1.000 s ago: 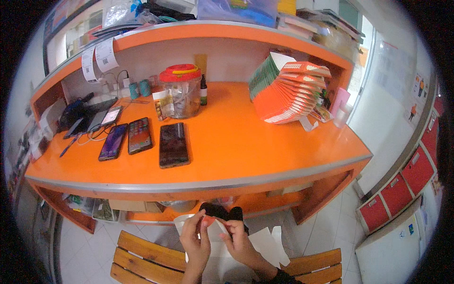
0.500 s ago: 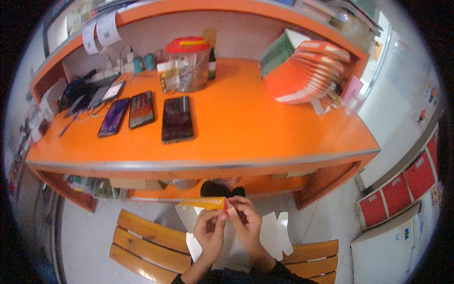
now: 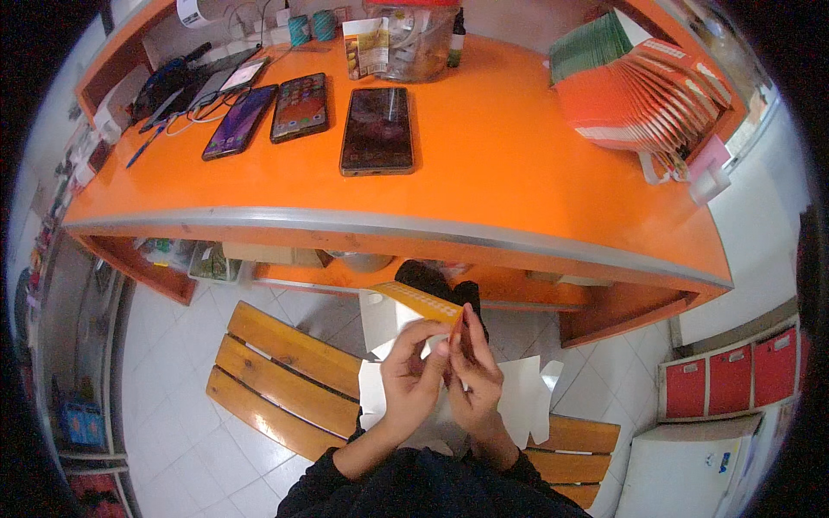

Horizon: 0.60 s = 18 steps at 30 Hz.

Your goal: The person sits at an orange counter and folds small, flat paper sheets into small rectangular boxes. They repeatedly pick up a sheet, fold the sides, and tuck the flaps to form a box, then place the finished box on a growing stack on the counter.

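Both my hands are raised over my lap, below the orange counter's edge (image 3: 389, 231). My left hand (image 3: 411, 375) and my right hand (image 3: 473, 371) pinch a flat orange and white carton blank (image 3: 416, 300), which is partly folded and sticks out up and to the left from my fingertips. More white flat carton pieces (image 3: 528, 399) lie on my lap under the hands. I sit on a wooden slatted bench (image 3: 285, 371).
On the counter lie three phones (image 3: 376, 129) side by side, a clear jar (image 3: 423, 43) with small packets, and a fanned stack of orange and green flat cartons (image 3: 643, 91) at the right. Cables and pens sit at the far left. Red drawers (image 3: 730, 380) stand at right.
The head view has tilted down and closer. My hands have drawn together and turned the carton blank, whose orange face now points up and left.
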Each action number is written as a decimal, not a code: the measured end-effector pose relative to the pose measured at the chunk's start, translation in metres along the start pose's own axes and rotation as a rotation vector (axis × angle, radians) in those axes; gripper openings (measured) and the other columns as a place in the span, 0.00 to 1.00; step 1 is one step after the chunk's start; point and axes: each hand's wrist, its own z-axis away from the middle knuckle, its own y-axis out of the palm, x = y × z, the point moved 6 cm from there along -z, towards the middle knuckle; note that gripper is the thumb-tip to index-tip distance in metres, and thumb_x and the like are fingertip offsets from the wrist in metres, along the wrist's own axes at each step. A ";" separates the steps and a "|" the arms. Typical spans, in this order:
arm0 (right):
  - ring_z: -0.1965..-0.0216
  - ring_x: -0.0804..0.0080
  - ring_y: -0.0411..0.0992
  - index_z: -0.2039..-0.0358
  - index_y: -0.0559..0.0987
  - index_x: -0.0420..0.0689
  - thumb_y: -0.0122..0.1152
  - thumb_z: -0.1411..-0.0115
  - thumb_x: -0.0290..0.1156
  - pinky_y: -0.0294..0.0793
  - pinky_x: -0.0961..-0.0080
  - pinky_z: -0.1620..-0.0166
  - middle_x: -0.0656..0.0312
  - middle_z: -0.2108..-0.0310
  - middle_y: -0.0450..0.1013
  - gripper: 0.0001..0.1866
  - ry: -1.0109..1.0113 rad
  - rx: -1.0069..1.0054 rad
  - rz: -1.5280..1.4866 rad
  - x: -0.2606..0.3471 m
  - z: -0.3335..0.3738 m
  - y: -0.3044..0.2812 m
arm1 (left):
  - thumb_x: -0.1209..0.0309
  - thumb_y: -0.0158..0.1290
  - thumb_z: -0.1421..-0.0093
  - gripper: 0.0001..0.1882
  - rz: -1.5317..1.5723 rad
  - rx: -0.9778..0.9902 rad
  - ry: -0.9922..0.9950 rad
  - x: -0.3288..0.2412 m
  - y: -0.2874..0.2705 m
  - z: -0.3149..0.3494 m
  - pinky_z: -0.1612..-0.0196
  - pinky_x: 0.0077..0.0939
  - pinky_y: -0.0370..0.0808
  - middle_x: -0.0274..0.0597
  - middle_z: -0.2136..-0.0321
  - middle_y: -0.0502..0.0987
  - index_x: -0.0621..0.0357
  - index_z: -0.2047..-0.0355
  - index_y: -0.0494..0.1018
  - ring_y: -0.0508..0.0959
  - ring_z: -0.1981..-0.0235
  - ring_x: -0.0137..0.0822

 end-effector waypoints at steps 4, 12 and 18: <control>0.49 0.57 0.58 0.55 0.66 0.35 0.48 0.49 0.24 0.56 0.70 0.48 0.43 0.49 0.56 0.19 0.227 -0.091 -0.140 -0.021 -0.001 -0.018 | 0.76 0.49 0.50 0.19 -0.334 0.132 0.196 -0.018 -0.007 0.005 0.55 0.25 0.64 0.49 0.58 0.66 0.65 0.56 0.63 0.66 0.55 0.41; 0.57 0.65 0.64 0.57 0.67 0.36 0.53 0.53 0.23 0.61 0.71 0.53 0.51 0.55 0.62 0.19 0.024 -0.357 0.066 -0.026 -0.004 -0.041 | 0.72 0.47 0.49 0.10 -0.929 0.073 0.053 -0.005 -0.048 -0.020 0.67 0.36 0.66 0.55 0.72 0.68 0.67 0.68 0.66 0.69 0.70 0.52; 0.70 0.60 0.66 0.67 0.70 0.41 0.66 0.64 0.31 0.67 0.69 0.66 0.55 0.68 0.66 0.22 -0.185 0.023 0.338 0.024 0.015 0.013 | 0.73 0.46 0.48 0.08 -0.923 0.104 -0.005 0.003 -0.042 -0.019 0.73 0.39 0.65 0.55 0.79 0.67 0.67 0.71 0.66 0.68 0.76 0.55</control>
